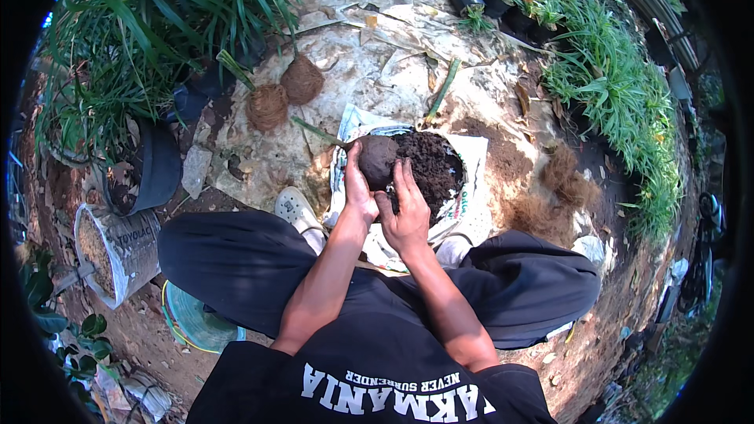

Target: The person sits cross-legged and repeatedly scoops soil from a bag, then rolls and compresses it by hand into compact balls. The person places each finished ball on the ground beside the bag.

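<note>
Over an open white sack, a round, dark ball of soil rests between my cupped hands. A green cut stem sticks out of its upper left side. My left hand supports the ball from the left and below, the thumb side along its edge. Against its lower right side lie the fingers of my right hand, with soil on the fingertips. Loose dark potting soil fills the sack just right of the ball. The ball's underside is hidden.
Two fibre-wrapped balls with stems sit on the ground sheet at the upper left. A cut stem lies beyond the sack. Loose brown fibre is at the right. Potted plants line the right; a teal basin stands lower left.
</note>
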`<action>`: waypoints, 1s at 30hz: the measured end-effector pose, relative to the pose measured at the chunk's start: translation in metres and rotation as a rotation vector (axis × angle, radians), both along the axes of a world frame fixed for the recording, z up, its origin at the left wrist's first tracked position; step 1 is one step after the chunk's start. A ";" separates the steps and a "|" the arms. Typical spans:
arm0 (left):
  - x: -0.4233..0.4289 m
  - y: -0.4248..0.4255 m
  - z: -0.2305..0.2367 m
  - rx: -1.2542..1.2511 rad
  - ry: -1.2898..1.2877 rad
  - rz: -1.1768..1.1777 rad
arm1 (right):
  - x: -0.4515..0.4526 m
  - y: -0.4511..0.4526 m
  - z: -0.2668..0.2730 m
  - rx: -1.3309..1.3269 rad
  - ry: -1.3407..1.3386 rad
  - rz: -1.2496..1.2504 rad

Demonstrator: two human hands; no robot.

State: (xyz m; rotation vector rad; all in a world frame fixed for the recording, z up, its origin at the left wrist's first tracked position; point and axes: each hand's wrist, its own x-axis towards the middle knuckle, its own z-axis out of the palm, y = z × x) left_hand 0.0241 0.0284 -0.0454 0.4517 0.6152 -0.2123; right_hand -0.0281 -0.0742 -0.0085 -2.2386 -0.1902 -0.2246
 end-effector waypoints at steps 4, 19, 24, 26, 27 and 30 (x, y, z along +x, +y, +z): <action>0.002 0.007 0.007 -0.018 -0.013 -0.003 | 0.004 -0.018 0.012 0.103 -0.019 -0.007; -0.002 -0.003 0.016 0.115 -0.211 -0.207 | 0.028 -0.053 0.006 0.724 0.460 -0.138; 0.001 -0.002 0.024 0.449 -0.341 -0.339 | 0.028 -0.057 0.012 0.769 0.491 -0.129; 0.000 0.001 0.028 0.410 -0.351 -0.340 | 0.029 -0.058 0.015 0.730 0.487 -0.106; -0.001 0.002 0.030 0.343 -0.354 -0.327 | 0.029 -0.059 0.017 0.706 0.496 -0.102; -0.002 0.005 0.033 0.330 -0.437 -0.333 | 0.030 -0.059 0.021 0.743 0.515 -0.146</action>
